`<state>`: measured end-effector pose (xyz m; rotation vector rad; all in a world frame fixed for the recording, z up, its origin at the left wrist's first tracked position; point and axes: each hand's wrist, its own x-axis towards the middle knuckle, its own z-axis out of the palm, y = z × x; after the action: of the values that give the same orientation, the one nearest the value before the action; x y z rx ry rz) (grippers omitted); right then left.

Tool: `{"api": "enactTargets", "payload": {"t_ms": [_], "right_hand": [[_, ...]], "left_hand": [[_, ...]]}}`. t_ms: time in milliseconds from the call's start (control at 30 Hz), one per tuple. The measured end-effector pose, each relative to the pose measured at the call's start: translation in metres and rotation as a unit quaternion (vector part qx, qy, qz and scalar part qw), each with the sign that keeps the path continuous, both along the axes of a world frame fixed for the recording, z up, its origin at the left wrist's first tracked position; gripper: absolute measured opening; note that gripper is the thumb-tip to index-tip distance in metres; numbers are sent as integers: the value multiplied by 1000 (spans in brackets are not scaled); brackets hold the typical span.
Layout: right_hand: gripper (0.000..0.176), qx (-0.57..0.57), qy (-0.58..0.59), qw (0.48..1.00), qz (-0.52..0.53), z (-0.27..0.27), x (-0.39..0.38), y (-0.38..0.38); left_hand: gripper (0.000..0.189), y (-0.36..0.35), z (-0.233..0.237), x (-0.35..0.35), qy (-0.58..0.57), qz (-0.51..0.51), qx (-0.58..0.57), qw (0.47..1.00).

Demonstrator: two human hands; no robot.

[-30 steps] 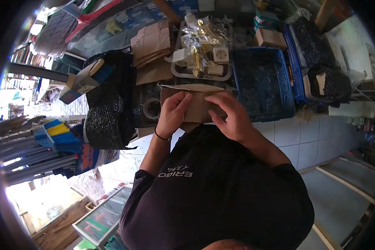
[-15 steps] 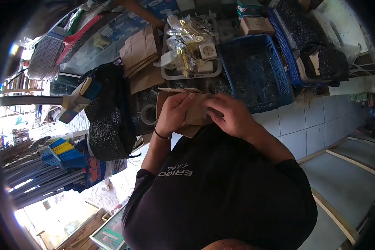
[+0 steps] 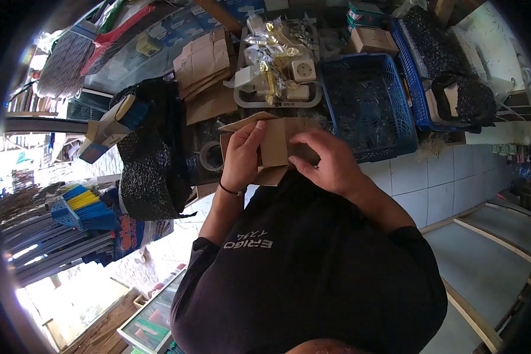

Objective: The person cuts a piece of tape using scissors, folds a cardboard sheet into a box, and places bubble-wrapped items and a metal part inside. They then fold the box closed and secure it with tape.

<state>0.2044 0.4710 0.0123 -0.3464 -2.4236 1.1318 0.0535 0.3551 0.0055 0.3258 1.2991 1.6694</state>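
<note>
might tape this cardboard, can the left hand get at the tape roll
Probably yes: the tape roll lies just beside the left hand, nothing visibly on top, though that hand must first release the cardboard.

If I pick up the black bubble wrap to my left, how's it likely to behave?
The black bubble wrap will probably be floppy, since it hangs down in loose folds. It's likely light for its bulk, given the bubbled surface. Its glossy face may feel a little slippery.
</note>
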Motion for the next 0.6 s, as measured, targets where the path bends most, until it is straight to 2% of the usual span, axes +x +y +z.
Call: {"api": "enactTargets", "payload": {"t_ms": [200,500,600], "right_hand": [[30,-1,-10,1000,-7,2,-6,-5],[19,43,-13,999,-26,-5,-12,-10],[16,57,-10,998,-33,-8,-14,-12]], "left_hand": [[31,-4,-2,-1,-39,32,19,999],[33,-8,-6,3,41,37,-16,998],[34,-9,-1,5,32,40,-27,998]]}}
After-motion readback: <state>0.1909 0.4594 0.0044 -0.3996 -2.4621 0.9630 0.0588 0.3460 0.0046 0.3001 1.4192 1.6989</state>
